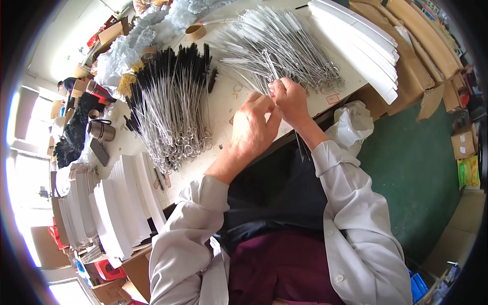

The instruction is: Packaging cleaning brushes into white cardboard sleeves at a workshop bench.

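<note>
My two hands meet in front of me at the table's near edge. My right hand [291, 101] is closed round a few thin wire brushes [270, 63], whose looped metal ends stick up beyond the fingers. Dark bristle ends [302, 146] hang below, beside the right wrist. Curled and pressed close against it, my left hand [253, 121] pinches at the same wires; its fingertips are partly hidden. Left of the hands lies a big heap of black-bristled wire brushes [173, 101], loops toward me. Beyond the right hand spreads a heap of white-bristled wire brushes [284, 43].
White folded card strips [114, 208] stand at the left, with more white sheets [356, 43] at the far right. A tape roll [195, 32], plastic bags [119, 56] and a steel cup [101, 130] sit around the table. Cardboard [412, 66] leans beyond its right edge.
</note>
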A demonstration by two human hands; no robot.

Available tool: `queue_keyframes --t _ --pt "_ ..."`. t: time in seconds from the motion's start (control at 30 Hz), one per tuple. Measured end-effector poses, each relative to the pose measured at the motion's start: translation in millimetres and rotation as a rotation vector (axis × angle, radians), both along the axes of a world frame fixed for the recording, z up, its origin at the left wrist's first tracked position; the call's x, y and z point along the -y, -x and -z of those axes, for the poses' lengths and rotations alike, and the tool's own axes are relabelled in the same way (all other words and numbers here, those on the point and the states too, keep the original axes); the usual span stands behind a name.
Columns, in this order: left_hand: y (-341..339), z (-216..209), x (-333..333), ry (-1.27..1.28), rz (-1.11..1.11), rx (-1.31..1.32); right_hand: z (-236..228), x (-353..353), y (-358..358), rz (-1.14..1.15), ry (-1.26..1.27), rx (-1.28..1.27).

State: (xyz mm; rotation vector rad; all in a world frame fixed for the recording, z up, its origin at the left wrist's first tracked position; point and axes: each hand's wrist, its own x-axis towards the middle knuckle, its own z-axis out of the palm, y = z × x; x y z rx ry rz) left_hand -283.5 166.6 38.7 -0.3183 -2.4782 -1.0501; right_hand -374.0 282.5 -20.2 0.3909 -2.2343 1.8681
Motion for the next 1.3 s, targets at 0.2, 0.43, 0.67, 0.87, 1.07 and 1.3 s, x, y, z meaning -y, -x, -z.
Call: queue_keyframes --t 0.2,0.43,0.67,0.87,1.07,1.3 --pt "-55.6 -65.3 6.3 -0.084 0.046 -0.002 13.0 -4.4 5.3 -0.023 0.095 0.076" --pt "-115.3 -125.7 29.6 -0.084 0.062 -0.009 4.6 -5.0 4.2 -0.082 -0.014 0.149" --pt "-132.6 -175.2 64.3 -0.58 -0.029 0.043 9.7 -8.3 6.6 -0.076 0.03 0.102" --pt "-132.1 -192.8 109.1 -0.697 0.083 0.194 -2.1 -12.9 7.4 -0.169 0.149 0.18" --pt "-139.4 -187.7 118.7 -0.71 0.189 0.329 -78.7 -12.0 -57.2 -0.444 0.152 0.148" --pt "-150.4 -190.1 131.0 -0.661 0.212 0.251 -77.9 -19.4 -96.5 -0.662 0.113 0.288"
